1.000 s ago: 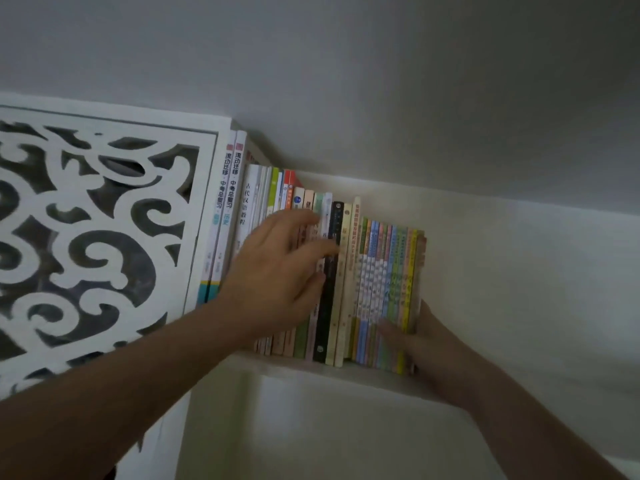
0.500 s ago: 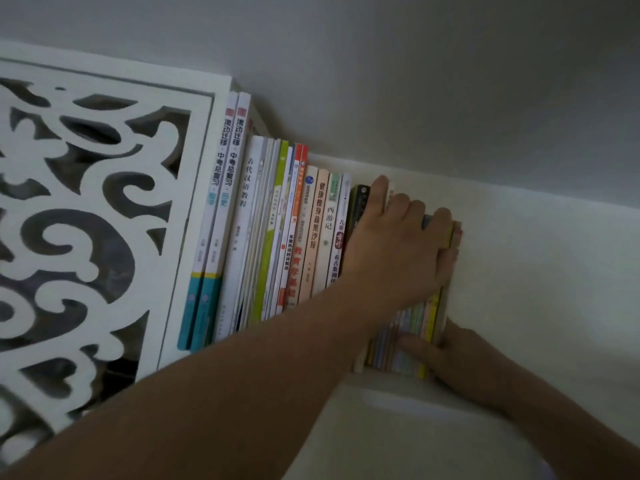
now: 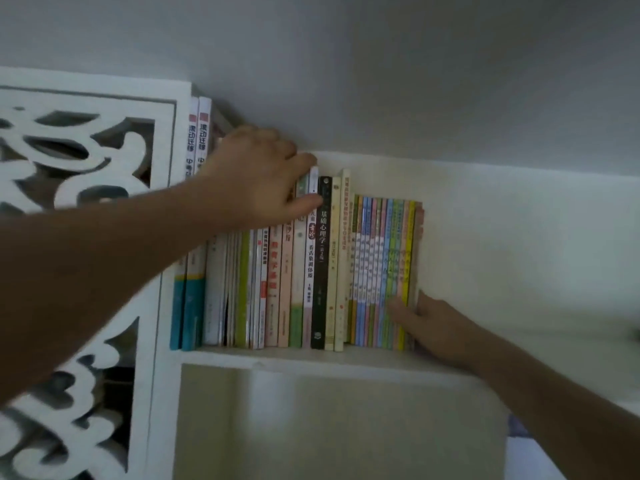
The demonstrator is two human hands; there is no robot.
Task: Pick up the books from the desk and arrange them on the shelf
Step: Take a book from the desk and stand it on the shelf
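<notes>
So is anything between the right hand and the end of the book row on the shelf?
Nothing visible. The right hand already touches the last thin books at the row's right end, thumb on the spines. The left hand rests on the taller books' tops.

Right of the row of books (image 3: 294, 271) the shelf (image 3: 311, 358) board is free up to my right hand (image 3: 436, 327). On the left the carved white panel (image 3: 86, 202) closes the way. My left hand (image 3: 256, 174) covers the book tops; the ceiling (image 3: 381, 81) hangs close above.
</notes>
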